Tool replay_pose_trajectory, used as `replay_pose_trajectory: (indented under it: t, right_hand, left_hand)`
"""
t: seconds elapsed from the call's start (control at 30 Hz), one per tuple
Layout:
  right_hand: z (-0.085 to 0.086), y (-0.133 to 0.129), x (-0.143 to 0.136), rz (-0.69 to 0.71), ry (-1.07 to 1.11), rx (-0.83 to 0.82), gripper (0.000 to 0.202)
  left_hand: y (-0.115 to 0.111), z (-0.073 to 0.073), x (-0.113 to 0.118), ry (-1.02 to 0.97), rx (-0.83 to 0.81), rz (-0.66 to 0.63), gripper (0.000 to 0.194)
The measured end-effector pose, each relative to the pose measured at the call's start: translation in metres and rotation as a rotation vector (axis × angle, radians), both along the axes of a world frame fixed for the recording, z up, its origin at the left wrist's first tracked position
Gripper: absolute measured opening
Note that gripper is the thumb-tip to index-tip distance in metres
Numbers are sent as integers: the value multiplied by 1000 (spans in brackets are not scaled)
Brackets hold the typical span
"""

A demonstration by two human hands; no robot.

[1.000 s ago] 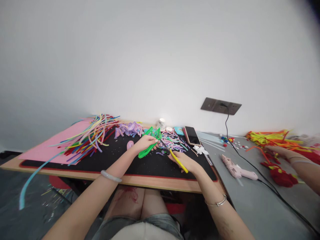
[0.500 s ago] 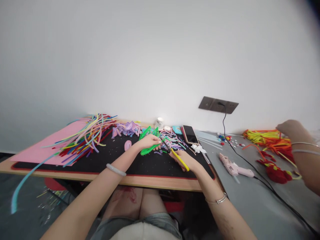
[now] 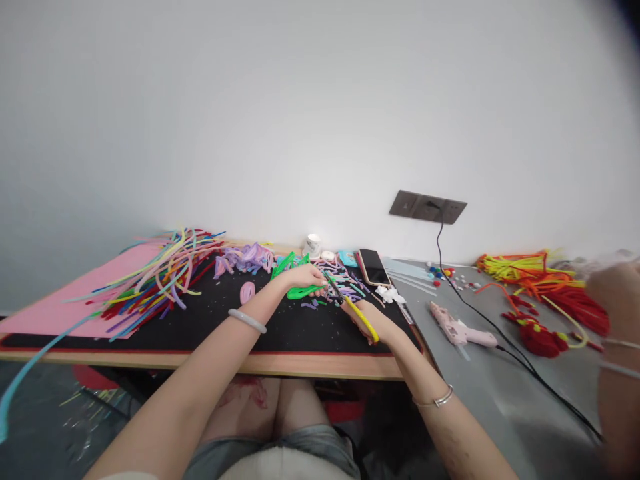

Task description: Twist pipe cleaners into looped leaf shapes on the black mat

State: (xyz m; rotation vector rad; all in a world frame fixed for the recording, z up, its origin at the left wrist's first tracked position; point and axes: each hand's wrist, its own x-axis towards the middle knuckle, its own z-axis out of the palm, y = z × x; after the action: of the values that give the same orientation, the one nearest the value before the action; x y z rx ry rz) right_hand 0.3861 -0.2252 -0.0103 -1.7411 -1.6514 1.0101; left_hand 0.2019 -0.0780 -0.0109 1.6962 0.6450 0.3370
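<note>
My left hand is closed on green fuzzy stems, which loop out beneath and to the left of its fingers over the black mat. In my right hand are scissors with yellow handles; their dark blades point up and left, close by the left fingertips. Whether the blades touch a stem is too small to tell. Short pastel stem pieces lie scattered behind both hands. A pink oval coil rests on the mat left of the green stems.
Long colourful stems cover pink paper on the left. A phone and paper cup stand at the back. Rightward are a corded glue gun, red-yellow stems and another person's arm.
The view has shifted slightly, moving the table leftward in the picture. My hands keep their holds on the green stems and scissors. The other person's arm has moved right.
</note>
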Motion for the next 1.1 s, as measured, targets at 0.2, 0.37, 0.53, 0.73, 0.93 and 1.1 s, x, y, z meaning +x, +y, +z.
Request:
replay_pose_trajectory:
  t: [0.2,0.37,0.53,0.73,0.93,1.1]
  right_hand:
    - [4,-2,-5,-22,-64,-45,46]
    - [6,-2,-8,-22,-157,-38,46]
    - [8,2,-9,-42,-333,92,44]
    - [12,16,-9,-109,-557,23,46]
    - [1,49,-10,-225,-777,180,34]
    - [3,65,-24,-235,-682,406,23]
  left_hand:
    - [6,0,-1,27,7,-38,18]
    - [8,1,-2,48,1,-57,19]
    - [10,0,-3,70,-12,-51,26]
    - [9,-3,-10,33,29,44,30]
    - [12,-9,-33,-78,141,241,30]
    - [2,-9,-46,-214,190,427,42]
